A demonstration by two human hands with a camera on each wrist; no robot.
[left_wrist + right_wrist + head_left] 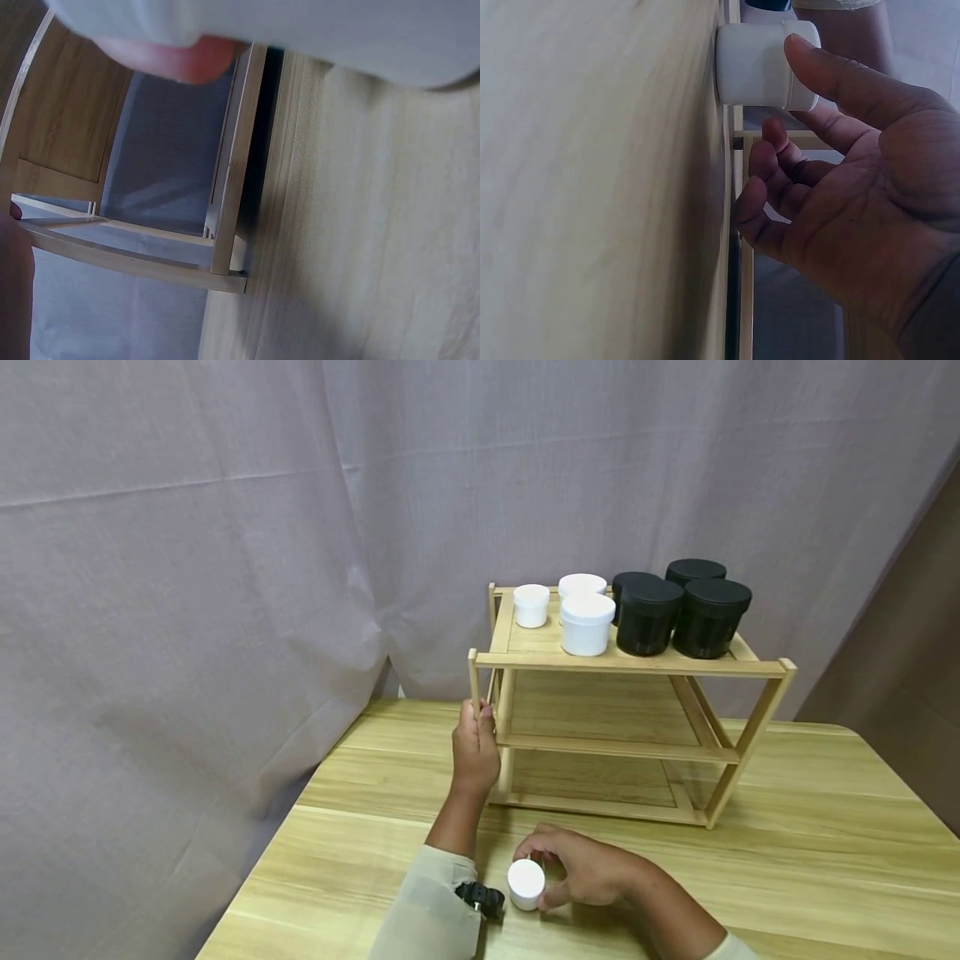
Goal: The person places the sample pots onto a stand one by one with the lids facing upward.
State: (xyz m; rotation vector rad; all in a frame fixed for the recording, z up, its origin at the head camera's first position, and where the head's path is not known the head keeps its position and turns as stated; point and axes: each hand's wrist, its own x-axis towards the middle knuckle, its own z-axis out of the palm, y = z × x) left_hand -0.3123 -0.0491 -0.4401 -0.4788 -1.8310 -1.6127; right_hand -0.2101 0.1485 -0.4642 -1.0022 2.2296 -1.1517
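Observation:
A small white lidded jar (526, 884) stands upright on the wooden table, in front of the shelf. My right hand (592, 867) pinches it, with the thumb at the lid's edge in the right wrist view and the index finger reaching round the far side; the other fingers (759, 201) curl loosely below, off the jar. With my left hand (476, 752) I grip the left front post of the three-tier wooden shelf (630, 665), just under its top tier. In the left wrist view a white jar (337, 34), large and blurred, fills the upper edge.
On the shelf's top tier stand a small white jar (531, 607), two larger white jars, the front one (587, 625) nearest me, and several black jars (648, 618). A grey curtain (262, 543) hangs behind the table (810, 827). My left wrist wears a black strap (480, 898).

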